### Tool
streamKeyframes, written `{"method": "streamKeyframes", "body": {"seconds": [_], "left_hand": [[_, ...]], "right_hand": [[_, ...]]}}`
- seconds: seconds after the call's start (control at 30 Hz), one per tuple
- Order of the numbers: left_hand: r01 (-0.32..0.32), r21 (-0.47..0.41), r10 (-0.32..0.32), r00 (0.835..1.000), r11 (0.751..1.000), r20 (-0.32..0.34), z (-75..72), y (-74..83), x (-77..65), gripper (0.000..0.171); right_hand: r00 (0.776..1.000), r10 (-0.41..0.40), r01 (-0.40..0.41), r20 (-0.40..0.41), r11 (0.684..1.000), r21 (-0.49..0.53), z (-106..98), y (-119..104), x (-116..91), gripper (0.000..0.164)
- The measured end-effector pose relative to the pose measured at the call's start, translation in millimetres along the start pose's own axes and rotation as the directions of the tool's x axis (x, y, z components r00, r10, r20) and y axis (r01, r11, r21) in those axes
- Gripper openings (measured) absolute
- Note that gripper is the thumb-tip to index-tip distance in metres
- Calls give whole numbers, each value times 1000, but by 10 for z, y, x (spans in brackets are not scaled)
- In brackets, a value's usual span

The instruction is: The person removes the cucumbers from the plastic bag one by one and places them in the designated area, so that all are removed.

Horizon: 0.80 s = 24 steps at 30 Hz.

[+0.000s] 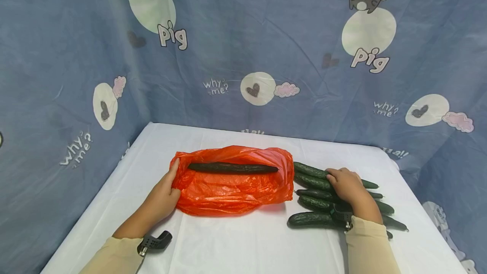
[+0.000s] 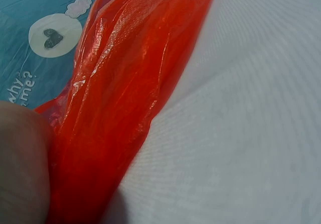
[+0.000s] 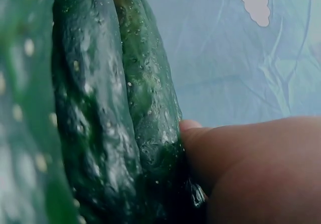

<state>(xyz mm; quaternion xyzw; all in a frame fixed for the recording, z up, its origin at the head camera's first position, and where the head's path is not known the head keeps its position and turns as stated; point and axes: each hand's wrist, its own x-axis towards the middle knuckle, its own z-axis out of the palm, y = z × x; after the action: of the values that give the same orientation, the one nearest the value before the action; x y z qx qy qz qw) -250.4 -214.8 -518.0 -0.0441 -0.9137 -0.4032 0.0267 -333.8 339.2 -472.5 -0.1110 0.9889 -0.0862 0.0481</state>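
Note:
A red plastic bag [image 1: 228, 204] lies on its side with its mouth spread wide. Inside it is one dark green cucumber [image 1: 233, 168], lying crosswise. My left hand [image 1: 162, 194] grips the bag's left edge; the left wrist view shows the red film [image 2: 120, 98] beside part of that hand. To the right of the bag, several cucumbers [image 1: 313, 219] lie side by side. My right hand [image 1: 349, 187] reaches over this group and holds a cucumber [image 1: 310, 181] near its far side. In the right wrist view, a digit [image 3: 200, 138] touches a bumpy cucumber [image 3: 150, 98]. The other fingertips are hidden.
A white cloth [image 1: 213, 244] covers the table. Blue printed curtains [image 1: 243, 54] stand behind it and at both sides. Black wrist mounts [image 1: 156, 241] are worn on both arms, the right one close above the nearer cucumbers.

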Motion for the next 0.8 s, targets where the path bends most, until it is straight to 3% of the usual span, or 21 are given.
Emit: {"method": "streamKeyframes", "body": {"seconds": [0.47, 0.8], "left_hand": [[8, 0, -8, 1000, 1000, 7, 16, 7, 16, 93], [9, 8, -10, 1000, 1000, 12, 17, -14, 1, 92]], "right_hand": [[1000, 25, -22, -19, 989, 149, 15, 10, -20, 52], [997, 72, -76, 27, 978, 196, 34, 1, -16, 60]]}}
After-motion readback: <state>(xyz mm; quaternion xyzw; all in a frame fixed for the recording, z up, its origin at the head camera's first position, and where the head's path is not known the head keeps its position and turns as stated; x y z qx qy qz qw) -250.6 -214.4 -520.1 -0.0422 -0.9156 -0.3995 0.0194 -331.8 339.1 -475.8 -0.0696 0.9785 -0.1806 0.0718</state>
